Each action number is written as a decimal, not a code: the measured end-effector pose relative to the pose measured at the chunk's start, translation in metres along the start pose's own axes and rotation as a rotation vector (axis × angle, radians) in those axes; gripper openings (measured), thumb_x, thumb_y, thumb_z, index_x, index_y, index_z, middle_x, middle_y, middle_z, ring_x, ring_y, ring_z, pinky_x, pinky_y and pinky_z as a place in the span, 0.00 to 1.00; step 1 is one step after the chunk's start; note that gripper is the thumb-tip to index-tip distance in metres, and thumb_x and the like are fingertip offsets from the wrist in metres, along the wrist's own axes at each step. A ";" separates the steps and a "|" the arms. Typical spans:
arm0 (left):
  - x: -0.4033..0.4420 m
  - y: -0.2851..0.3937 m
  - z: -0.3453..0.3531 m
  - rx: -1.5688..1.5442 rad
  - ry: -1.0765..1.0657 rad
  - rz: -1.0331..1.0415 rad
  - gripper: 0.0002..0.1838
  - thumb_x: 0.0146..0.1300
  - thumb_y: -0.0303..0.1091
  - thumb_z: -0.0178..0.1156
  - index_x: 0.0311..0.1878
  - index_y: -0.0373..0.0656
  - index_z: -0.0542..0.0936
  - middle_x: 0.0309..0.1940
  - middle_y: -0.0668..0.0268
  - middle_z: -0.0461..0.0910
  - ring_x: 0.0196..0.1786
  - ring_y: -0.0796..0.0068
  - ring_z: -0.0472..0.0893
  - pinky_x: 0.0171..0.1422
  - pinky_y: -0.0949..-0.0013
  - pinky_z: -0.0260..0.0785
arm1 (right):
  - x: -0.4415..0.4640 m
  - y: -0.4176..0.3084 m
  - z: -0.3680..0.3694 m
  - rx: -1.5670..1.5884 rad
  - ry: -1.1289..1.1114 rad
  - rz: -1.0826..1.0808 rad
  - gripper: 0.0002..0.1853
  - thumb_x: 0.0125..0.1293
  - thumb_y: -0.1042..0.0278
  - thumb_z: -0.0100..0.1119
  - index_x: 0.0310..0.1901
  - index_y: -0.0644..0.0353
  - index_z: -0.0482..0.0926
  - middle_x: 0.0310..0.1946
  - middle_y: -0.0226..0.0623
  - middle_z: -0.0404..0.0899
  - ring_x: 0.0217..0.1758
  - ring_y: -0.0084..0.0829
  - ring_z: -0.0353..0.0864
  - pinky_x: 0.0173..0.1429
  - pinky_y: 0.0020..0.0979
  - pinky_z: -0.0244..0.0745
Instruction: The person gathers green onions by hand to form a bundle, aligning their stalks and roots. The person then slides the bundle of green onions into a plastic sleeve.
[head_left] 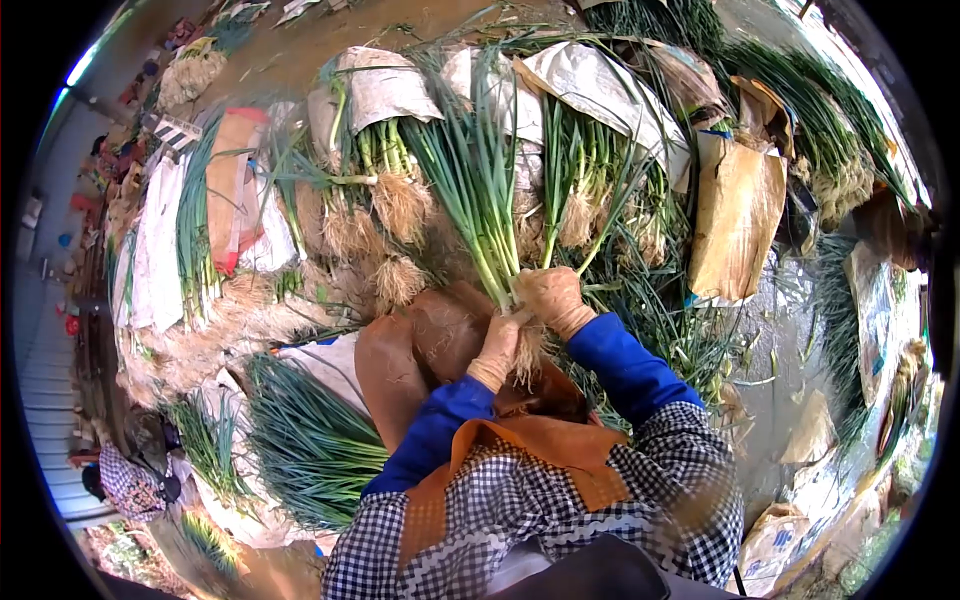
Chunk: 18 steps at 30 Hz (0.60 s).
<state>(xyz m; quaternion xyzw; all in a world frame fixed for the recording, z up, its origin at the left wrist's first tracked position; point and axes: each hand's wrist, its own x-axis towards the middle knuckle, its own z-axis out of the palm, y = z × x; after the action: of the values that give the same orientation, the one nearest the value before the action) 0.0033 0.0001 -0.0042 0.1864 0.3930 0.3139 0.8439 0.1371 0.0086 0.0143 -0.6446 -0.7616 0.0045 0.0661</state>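
Note:
A bunch of green onions (pixel 490 220) stands before me, its long green leaves pointing away and its pale roots hanging toward my lap. My right hand (pixel 553 297), in a tan glove, is closed around the white stems. Lower down, near the roots, my left hand (pixel 500 345) is also gloved and closed on the same bunch. The fingers' inner sides are partly hidden. Beneath both hands lies a brown apron (pixel 425 330) over my knees. More rooty green onions (pixel 398 200) lie just beyond the held bunch, partly under white sacking (pixel 385 85).
A leafy pile (pixel 305 430) lies at my left beside a pale sheet. A brown paper sack (pixel 738 218) covers onions on the right. Loose leaves (pixel 670 350) litter the wet floor (pixel 775 340). At the far left sits another person (pixel 130 480) in a checked top.

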 end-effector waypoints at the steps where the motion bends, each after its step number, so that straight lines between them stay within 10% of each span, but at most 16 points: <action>1: -0.001 0.006 0.000 -0.021 -0.030 -0.091 0.13 0.59 0.23 0.57 0.48 0.37 0.74 0.39 0.64 0.77 0.41 0.72 0.78 0.44 0.72 0.73 | -0.003 0.000 -0.013 0.010 0.019 -0.015 0.06 0.55 0.60 0.54 0.33 0.47 0.75 0.23 0.27 0.74 0.25 0.31 0.78 0.24 0.34 0.69; 5: -0.001 0.012 -0.001 -0.172 -0.148 -0.295 0.12 0.62 0.26 0.55 0.48 0.36 0.74 0.39 0.62 0.78 0.39 0.73 0.78 0.42 0.72 0.74 | -0.011 0.004 -0.038 -0.030 -0.097 -0.050 0.08 0.59 0.60 0.53 0.37 0.51 0.77 0.20 0.26 0.72 0.20 0.26 0.74 0.20 0.30 0.64; 7: 0.004 0.019 -0.001 -0.161 -0.250 -0.333 0.12 0.62 0.27 0.55 0.49 0.36 0.73 0.38 0.63 0.77 0.36 0.75 0.77 0.40 0.75 0.74 | -0.019 -0.009 -0.064 0.715 -0.327 0.137 0.14 0.69 0.55 0.46 0.37 0.56 0.77 0.21 0.25 0.73 0.19 0.18 0.69 0.17 0.21 0.60; 11: -0.010 0.050 0.016 -0.217 -0.570 -0.333 0.14 0.61 0.28 0.55 0.49 0.35 0.71 0.37 0.66 0.74 0.25 0.81 0.73 0.33 0.82 0.73 | -0.040 0.022 -0.133 1.571 -0.826 -0.468 0.19 0.68 0.53 0.49 0.37 0.62 0.81 0.22 0.32 0.79 0.23 0.23 0.77 0.29 0.24 0.75; 13: -0.024 0.083 0.039 -0.548 -0.890 -0.296 0.12 0.59 0.26 0.55 0.46 0.35 0.71 0.39 0.62 0.75 0.28 0.77 0.77 0.37 0.75 0.78 | -0.034 0.069 -0.132 1.403 -0.937 -0.205 0.18 0.67 0.54 0.50 0.36 0.61 0.81 0.23 0.32 0.79 0.25 0.22 0.77 0.34 0.22 0.76; 14: -0.026 0.095 0.051 -0.677 -1.019 -0.200 0.11 0.61 0.28 0.55 0.46 0.40 0.69 0.32 0.59 0.74 0.21 0.78 0.76 0.18 0.81 0.70 | -0.031 0.092 -0.111 1.384 -0.851 0.021 0.18 0.67 0.53 0.51 0.38 0.61 0.81 0.24 0.33 0.80 0.26 0.22 0.78 0.34 0.21 0.76; 16: -0.016 0.132 0.054 -0.582 -1.229 -0.107 0.13 0.61 0.28 0.55 0.49 0.40 0.70 0.36 0.57 0.75 0.27 0.74 0.78 0.22 0.78 0.73 | -0.004 0.142 -0.023 1.431 -0.288 0.421 0.32 0.65 0.36 0.41 0.44 0.61 0.80 0.34 0.43 0.82 0.30 0.29 0.80 0.29 0.27 0.75; 18: -0.024 0.153 0.060 -0.557 -1.313 0.079 0.16 0.62 0.29 0.55 0.53 0.40 0.70 0.37 0.58 0.76 0.30 0.72 0.79 0.25 0.75 0.75 | 0.043 0.144 -0.036 0.393 -0.168 0.699 0.35 0.64 0.33 0.40 0.45 0.61 0.80 0.38 0.43 0.81 0.35 0.33 0.81 0.40 0.35 0.76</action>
<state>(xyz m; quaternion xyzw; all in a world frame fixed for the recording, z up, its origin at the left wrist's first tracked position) -0.0201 0.0917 0.1323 0.1287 -0.2981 0.2559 0.9106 0.2750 0.0721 0.0407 -0.8372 -0.4840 0.2246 0.1200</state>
